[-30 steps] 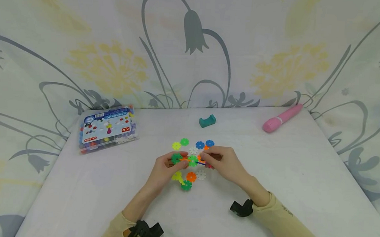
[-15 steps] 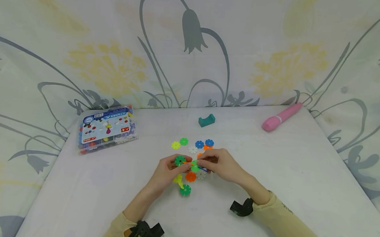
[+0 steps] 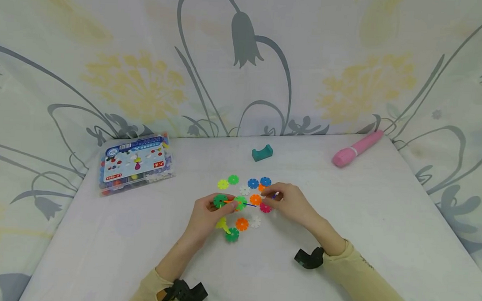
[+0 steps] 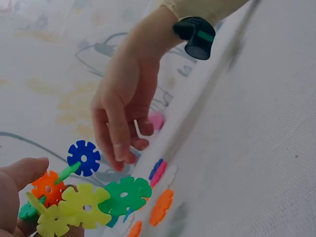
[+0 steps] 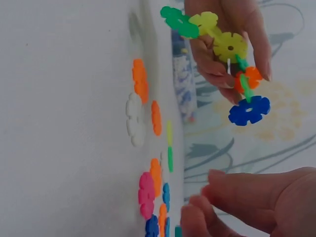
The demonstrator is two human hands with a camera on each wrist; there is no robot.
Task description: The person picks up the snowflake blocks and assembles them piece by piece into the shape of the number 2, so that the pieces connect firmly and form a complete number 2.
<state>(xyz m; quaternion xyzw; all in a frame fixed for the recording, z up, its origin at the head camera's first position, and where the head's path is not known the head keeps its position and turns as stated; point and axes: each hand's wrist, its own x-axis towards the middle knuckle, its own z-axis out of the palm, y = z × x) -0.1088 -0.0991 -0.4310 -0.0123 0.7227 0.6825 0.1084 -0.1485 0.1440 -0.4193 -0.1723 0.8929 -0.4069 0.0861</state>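
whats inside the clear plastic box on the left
Through the clear plastic box, small coloured pieces show along its edges. A printed label covers most of the lid, hiding the rest.

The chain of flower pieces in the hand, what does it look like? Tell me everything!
The chain of flower pieces is plastic snowflake discs slotted together edge to edge: green, two yellow-green, orange, then blue at the end, with a darker green piece partly hidden. It looks glossy and stiff. The left hand grips it by its middle, lifted off the table. The right hand is close by and does not touch it.
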